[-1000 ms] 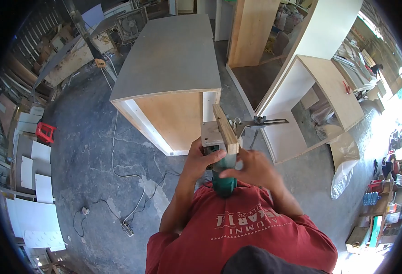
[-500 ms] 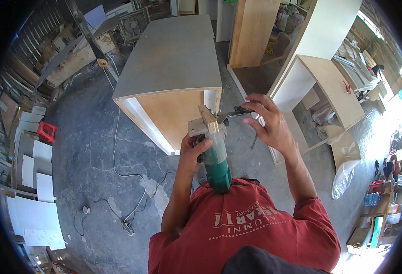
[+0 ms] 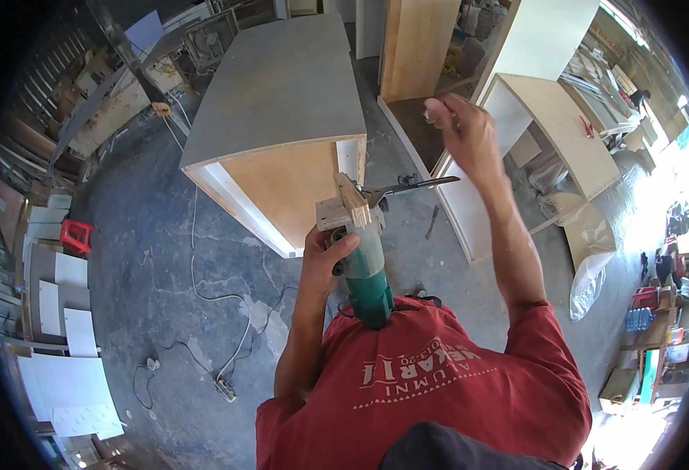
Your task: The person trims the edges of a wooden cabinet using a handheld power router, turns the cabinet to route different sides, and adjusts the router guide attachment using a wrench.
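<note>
My left hand (image 3: 325, 254) is wrapped round the clear upper part of a green power tool (image 3: 370, 294), whose lower end rests against my red shirt. On top of the tool sit a flat base plate (image 3: 331, 213) and a short wooden strip (image 3: 351, 199). From the base a dark metal guide arm (image 3: 416, 186) sticks out to the right. My right hand (image 3: 467, 129) is raised beyond the guide arm, clear of the tool, with its fingers curled together. Whatever small thing its fingertips may hold is too small to make out.
A grey-topped cabinet (image 3: 282, 86) stands just ahead. Pale open cabinet frames (image 3: 560, 129) are at the right, with red-handled pliers (image 3: 587, 125) on one. Cables (image 3: 242, 337) lie on the concrete floor near a red stool (image 3: 75, 236). White panels (image 3: 70, 384) are at the left.
My right hand has left the tool, passed by the guide arm and risen up and forward, its fingers closing. The tool in my left hand has shifted left and tilted.
</note>
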Action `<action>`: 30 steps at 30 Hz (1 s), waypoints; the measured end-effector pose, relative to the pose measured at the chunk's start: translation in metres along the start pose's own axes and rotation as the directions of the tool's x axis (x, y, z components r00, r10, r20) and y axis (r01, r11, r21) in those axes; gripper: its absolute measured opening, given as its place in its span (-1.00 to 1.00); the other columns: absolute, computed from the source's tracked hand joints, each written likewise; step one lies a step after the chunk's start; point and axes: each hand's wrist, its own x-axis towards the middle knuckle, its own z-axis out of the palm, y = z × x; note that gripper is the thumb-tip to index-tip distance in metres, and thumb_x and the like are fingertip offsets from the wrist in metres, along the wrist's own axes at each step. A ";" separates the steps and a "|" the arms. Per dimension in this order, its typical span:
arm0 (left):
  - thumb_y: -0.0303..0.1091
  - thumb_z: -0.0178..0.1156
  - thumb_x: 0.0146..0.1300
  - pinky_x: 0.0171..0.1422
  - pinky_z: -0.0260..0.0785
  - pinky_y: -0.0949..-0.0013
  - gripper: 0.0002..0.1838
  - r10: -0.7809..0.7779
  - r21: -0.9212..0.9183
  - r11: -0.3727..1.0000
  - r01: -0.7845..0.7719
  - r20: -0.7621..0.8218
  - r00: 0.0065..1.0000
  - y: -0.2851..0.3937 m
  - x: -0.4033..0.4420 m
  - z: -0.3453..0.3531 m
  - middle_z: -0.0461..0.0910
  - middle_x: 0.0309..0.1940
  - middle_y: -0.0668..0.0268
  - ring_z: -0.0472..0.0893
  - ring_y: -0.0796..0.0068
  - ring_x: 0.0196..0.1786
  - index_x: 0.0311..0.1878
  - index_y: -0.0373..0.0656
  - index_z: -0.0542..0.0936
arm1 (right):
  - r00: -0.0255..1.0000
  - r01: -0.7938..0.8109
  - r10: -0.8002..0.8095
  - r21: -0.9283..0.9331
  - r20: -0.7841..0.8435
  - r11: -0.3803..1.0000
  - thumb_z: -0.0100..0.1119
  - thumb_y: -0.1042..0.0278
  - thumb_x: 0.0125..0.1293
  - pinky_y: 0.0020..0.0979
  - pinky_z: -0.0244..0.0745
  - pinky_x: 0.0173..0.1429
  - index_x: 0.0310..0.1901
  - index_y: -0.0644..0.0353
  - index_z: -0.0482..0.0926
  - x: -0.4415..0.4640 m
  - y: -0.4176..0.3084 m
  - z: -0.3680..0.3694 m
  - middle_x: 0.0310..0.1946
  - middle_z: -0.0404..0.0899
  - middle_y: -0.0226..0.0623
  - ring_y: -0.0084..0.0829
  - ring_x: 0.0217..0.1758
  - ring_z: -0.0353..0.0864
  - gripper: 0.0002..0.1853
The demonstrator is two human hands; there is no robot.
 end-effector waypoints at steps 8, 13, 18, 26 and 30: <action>-0.35 0.48 0.21 0.19 0.55 0.31 -0.41 -0.024 0.042 0.999 0.022 0.040 0.999 0.001 0.000 0.003 0.72 0.05 0.25 0.70 0.45 0.05 0.30 -0.26 0.56 | 0.553 0.116 0.114 -0.212 0.825 0.970 0.29 0.37 0.47 -0.25 0.55 0.08 0.01 0.25 0.63 -0.001 -0.011 -0.035 -0.20 0.71 -0.24 -0.31 -0.06 0.70 -0.82; -0.37 0.49 0.21 0.20 0.54 0.33 -0.43 -0.018 0.104 0.995 0.009 0.086 0.996 0.006 -0.002 0.023 0.72 0.05 0.27 0.69 0.48 0.05 0.28 -0.24 0.57 | 0.398 0.814 0.127 -0.414 0.908 0.408 0.29 0.38 0.38 -0.15 0.58 0.09 -0.03 0.06 0.67 -0.004 -0.037 -0.029 -0.22 0.70 -0.37 -0.23 0.01 0.74 -0.84; -0.42 0.50 0.22 0.17 0.54 0.37 -0.48 0.002 0.085 0.996 -0.011 0.109 0.994 0.004 -0.003 0.035 0.72 0.02 0.29 0.69 0.52 0.03 0.25 -0.24 0.60 | 0.266 0.897 0.304 -0.350 0.915 0.270 0.26 0.40 0.36 -0.20 0.63 0.00 -0.03 0.05 0.69 -0.015 -0.050 -0.028 -0.29 0.75 -0.36 -0.24 -0.09 0.78 -0.82; -0.30 0.51 0.18 0.10 0.53 0.38 -0.59 -0.087 0.217 0.975 0.049 0.167 0.982 -0.001 -0.008 0.036 0.77 -0.09 0.29 0.71 0.52 -0.06 0.06 -0.28 0.72 | 0.227 0.904 0.352 -0.330 0.908 0.271 0.24 0.41 0.35 -0.24 0.67 -0.10 -0.22 0.14 0.72 -0.020 -0.068 -0.033 -0.40 0.75 -0.31 -0.20 -0.19 0.80 -0.91; -0.29 0.53 0.18 0.08 0.53 0.39 -0.60 -0.086 0.247 0.968 0.041 0.173 0.981 0.002 -0.011 0.042 0.77 -0.12 0.29 0.70 0.54 -0.08 0.03 -0.29 0.74 | 0.185 0.919 0.333 -0.283 0.924 0.273 0.24 0.39 0.34 -0.25 0.64 -0.01 -0.30 0.12 0.73 -0.020 -0.066 -0.033 -0.40 0.73 -0.33 -0.24 -0.14 0.78 -0.90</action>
